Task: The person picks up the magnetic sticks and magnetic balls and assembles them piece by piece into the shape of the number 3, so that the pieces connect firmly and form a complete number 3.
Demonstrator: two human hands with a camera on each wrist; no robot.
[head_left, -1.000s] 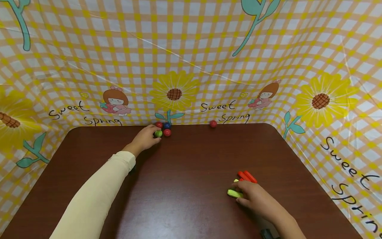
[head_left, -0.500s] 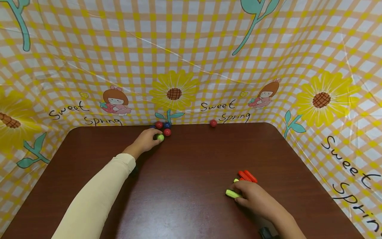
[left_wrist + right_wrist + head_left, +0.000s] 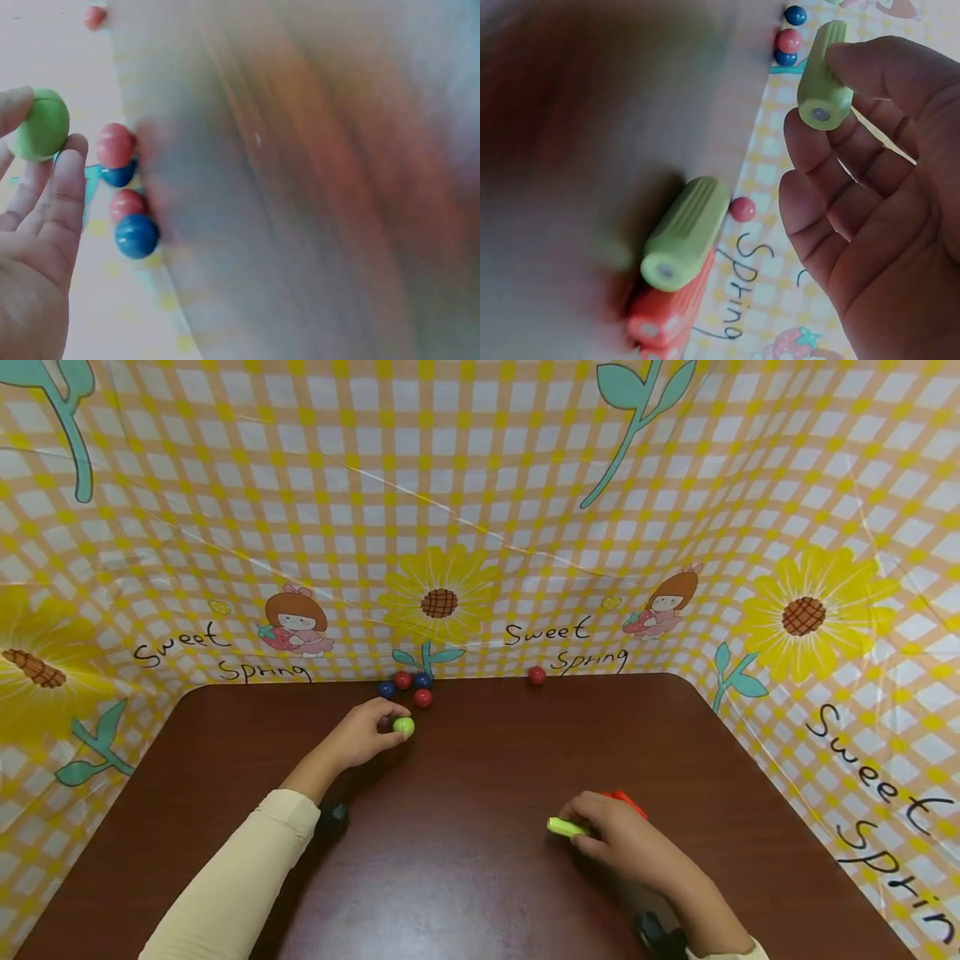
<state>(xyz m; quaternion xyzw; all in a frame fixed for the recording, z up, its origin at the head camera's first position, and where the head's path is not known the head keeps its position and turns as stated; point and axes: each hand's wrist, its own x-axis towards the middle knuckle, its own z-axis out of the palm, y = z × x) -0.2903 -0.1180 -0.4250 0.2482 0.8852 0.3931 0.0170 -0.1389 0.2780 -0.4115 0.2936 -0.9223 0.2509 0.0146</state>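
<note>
In the head view my left hand pinches a light green ball between thumb and fingers, in front of the ball group. The left wrist view shows the green ball at the fingertips. My right hand holds a short light green ribbed stick by thumb and fingers; the right wrist view shows a grey dot on the end of this stick. Below it in that view lie a second green stick and red sticks. In the head view my right hand mostly hides these, leaving some red showing.
At the table's back edge sit two blue balls, one at the left, and two red balls, one in front. Another red ball sits further right. Checked cloth walls in the dark brown table.
My left hand has drawn the green ball away from the other balls, toward me, uncovering a blue one. My right hand has lifted the green stick and shifted slightly left and away from me.
</note>
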